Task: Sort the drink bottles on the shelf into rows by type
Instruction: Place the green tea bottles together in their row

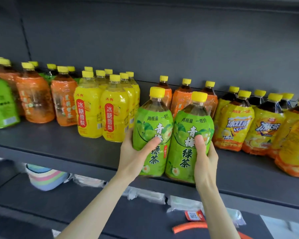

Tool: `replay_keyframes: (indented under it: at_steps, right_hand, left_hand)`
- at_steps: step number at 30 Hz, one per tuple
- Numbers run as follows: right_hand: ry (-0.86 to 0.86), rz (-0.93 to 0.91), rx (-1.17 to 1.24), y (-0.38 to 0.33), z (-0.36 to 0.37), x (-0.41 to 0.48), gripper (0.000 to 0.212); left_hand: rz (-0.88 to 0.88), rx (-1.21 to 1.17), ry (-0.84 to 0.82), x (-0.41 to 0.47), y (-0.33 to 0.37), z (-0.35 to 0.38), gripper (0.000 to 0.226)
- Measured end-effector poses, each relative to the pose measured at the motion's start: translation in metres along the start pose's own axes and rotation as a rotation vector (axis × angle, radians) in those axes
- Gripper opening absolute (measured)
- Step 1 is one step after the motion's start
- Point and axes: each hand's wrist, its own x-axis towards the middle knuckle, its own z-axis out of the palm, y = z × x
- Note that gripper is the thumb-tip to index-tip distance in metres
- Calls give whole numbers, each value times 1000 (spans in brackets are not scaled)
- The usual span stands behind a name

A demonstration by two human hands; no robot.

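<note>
Two green-labelled tea bottles with yellow caps stand side by side at the front edge of the dark shelf [59, 149]. My left hand [136, 156] grips the left green bottle [154, 125] and my right hand [204, 156] grips the right green bottle [192, 131], thumbs on the labels. Behind them stand three orange-labelled bottles [181, 100]. To the left are several yellow pear-drink bottles [114, 114], then more orange-labelled bottles [34, 100] and a green-labelled bottle [2, 107] at the far left. Several yellow iced-tea bottles [235, 123] fill the right.
A lower shelf [110, 213] holds a pastel striped item [45, 178], clear plastic packets [145, 194], a red tag [194, 215] and an orange foam tube [190, 227]. The shelf's dark back panel [162, 40] rises behind the bottles.
</note>
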Motion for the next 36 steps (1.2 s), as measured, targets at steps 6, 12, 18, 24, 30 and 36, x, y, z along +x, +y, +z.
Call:
replay_keyframes:
  at_steps: [6,12,18,24,30,36]
  right_hand:
    - [-71,-11,9,-18,56,-33,42]
    - [-164,1,74,-21,165,-91,52]
    - [-224,66,150,1,290,-165,52]
    - [-280,111,139,11,389,-186,53]
    - [-289,61,111,21,476,-170,50]
    - [-249,42,86,47,545,-147,61]
  left_hand:
    - [45,-41,21,-15,29,-69,64]
    - [80,8,91,-26,59,-191,60]
    - [52,91,165,-42,71,-334,61]
    - [34,84,225,-23,84,-432,60]
    - [45,75,258,35,82,-501,59]
    - [49,102,227,96,63,-552,60]
